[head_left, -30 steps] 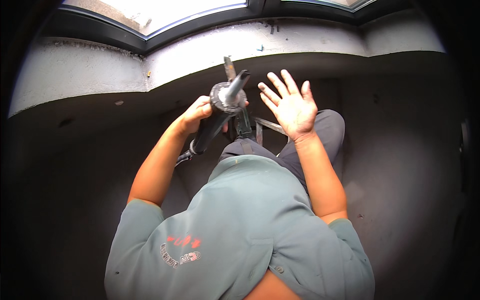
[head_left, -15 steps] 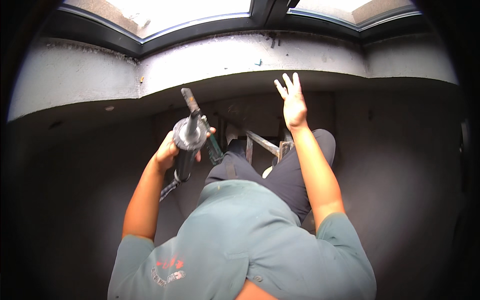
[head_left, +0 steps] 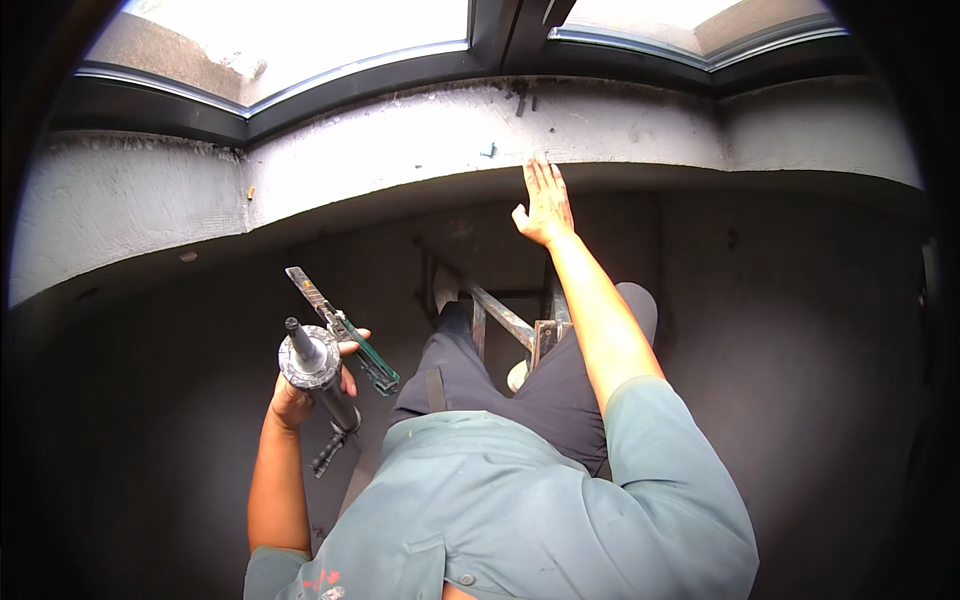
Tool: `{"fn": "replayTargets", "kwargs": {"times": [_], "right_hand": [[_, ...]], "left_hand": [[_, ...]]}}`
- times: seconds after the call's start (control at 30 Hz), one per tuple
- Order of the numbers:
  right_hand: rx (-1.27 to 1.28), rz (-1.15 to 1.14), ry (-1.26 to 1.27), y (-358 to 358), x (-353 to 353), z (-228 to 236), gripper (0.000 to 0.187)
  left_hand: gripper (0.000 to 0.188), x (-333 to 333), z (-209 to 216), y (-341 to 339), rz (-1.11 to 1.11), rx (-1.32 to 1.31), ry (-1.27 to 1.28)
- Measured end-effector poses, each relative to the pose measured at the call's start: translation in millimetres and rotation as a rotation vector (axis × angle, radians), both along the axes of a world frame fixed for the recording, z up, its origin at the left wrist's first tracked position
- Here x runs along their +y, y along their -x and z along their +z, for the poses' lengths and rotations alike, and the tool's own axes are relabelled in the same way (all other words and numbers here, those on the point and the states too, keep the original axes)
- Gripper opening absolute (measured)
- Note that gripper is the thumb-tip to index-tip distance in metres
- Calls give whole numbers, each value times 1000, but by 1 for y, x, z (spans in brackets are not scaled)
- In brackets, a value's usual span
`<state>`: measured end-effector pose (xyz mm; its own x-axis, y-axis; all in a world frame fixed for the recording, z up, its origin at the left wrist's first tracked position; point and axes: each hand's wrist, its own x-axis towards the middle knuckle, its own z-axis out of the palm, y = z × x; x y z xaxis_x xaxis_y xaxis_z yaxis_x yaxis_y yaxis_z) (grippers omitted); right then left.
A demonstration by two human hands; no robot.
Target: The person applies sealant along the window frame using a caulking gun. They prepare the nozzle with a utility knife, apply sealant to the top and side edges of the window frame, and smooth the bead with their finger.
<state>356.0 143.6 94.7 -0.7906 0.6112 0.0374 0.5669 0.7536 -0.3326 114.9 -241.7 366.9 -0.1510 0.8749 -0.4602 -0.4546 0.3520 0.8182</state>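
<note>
My left hand [head_left: 292, 402] is wrapped round a dark caulking gun [head_left: 337, 400], its nozzle pointing up and away from me. Pinched in the same hand's fingers is a green utility knife [head_left: 362, 352], its blade section slanting up to the left. Part of the left palm is hidden behind the gun. My right hand [head_left: 548, 207] is empty, fingers stretched out and thumb apart, with its fingertips at the front edge of the pale window sill [head_left: 390, 140]. Whether they press on the edge, I cannot tell.
Dark window frames [head_left: 365, 80] rise behind the sill. On the sill lie small dark scraps [head_left: 521, 103] and a teal bit [head_left: 489, 151]. A worn frame with a diagonal bar [head_left: 502, 318] stands below, between my legs.
My left hand has moved left and nearer to me with the gun and knife, both now tilted more leftward. The right hand has shifted left and turned, its fingertips reaching the sill's edge.
</note>
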Motion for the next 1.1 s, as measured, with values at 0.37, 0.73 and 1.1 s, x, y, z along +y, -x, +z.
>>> {"fn": "replayTargets", "kwargs": {"times": [0.37,0.73,1.1], "right_hand": [[-31,-195,38,-17,16,1,109],[1524,-364,1713,-78,-94,170,86],[207,-1171,395,-122,-311,135,87]], "left_hand": [[103,7,4,-5,-40,80,-135],[106,21,-19,9,-143,-120,-290],[117,66,-32,43,-478,-165,-413]]}}
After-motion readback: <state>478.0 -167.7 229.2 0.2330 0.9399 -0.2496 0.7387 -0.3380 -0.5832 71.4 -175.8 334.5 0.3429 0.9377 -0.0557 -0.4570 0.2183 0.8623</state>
